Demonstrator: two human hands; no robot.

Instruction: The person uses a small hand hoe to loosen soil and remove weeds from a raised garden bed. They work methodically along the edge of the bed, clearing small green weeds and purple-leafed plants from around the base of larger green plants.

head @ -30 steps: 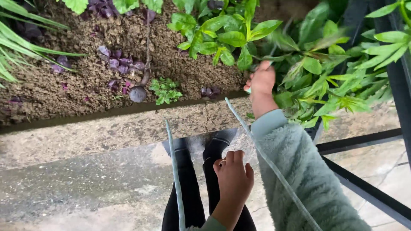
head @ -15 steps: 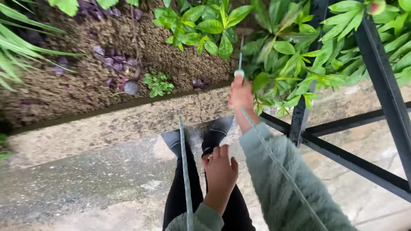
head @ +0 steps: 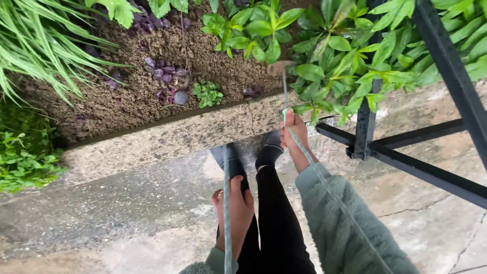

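— Pale cord (head: 227, 203) first: one strand runs straight up from the bottom edge past the loosely open left hand (head: 234, 213), which lies against it.
— And the second?
— Another slants up to the right hand (head: 294, 131), fist closed around a thin tool (head: 284, 90) pointing toward the soil bed (head: 152, 86).

Fuzzy sage-green sleeve (head: 345, 223). Black leggings (head: 276, 223), grey shoes (head: 231, 157). Pale blue-green cord (head: 227, 213). Black metal frame (head: 406, 162). Speckled grey-tan stone kerb (head: 167, 137). Brown soil bed (head: 152, 56) with purple leaves (head: 162, 71); bright green shrub leaves (head: 345, 50).
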